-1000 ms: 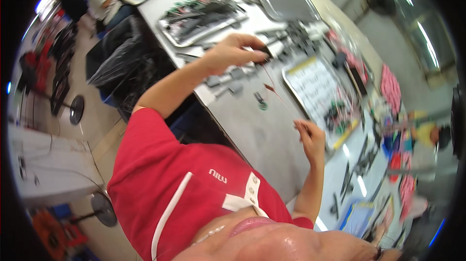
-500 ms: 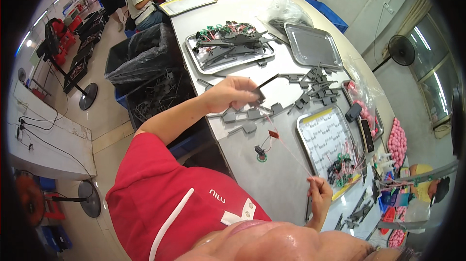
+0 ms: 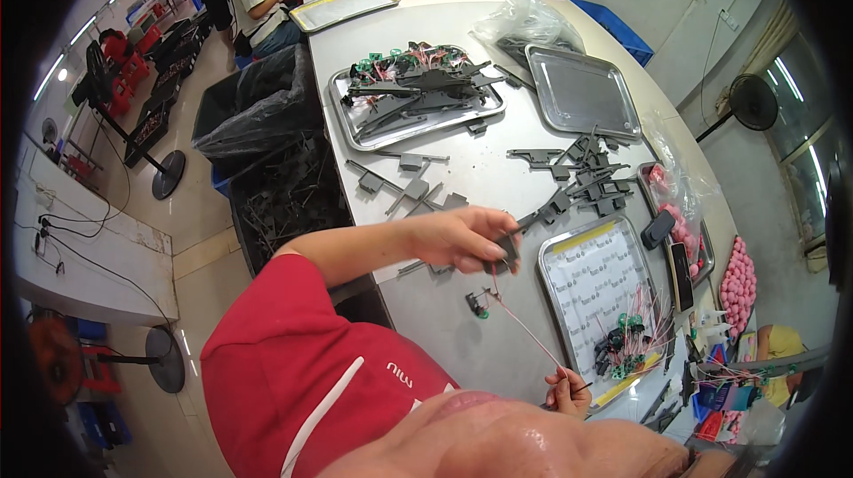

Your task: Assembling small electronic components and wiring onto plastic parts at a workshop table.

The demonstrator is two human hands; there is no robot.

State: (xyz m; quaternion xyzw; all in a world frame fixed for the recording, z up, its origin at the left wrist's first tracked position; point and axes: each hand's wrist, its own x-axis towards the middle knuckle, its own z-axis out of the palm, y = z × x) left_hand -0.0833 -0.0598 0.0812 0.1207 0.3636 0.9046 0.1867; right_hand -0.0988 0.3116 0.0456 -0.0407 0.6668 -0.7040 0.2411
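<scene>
My left hand [image 3: 469, 240] is closed around a dark grey plastic part [image 3: 553, 205] whose long arm points away to the right. Pink wires [image 3: 530, 332] stretch from under that hand to my right hand [image 3: 569, 389], where the fingertips pinch them. A short thin dark piece sticks out beside the right fingers; I cannot make out what it is. Just below my left hand, a small black component with a green round board [image 3: 478, 304] hangs on the wires over the grey work surface.
Right of my hands, a metal tray [image 3: 582, 287] holds several wired green boards. More grey plastic parts [image 3: 591, 178] lie beyond it, and a loaded tray [image 3: 342, 114] stands farther left. Black lined bins [image 3: 267, 105] flank the table. People work at the far end.
My left hand has moved right and closer with the grey part. My right hand has come slightly closer and left, and the wired component sits a little lower under the left hand.
</scene>
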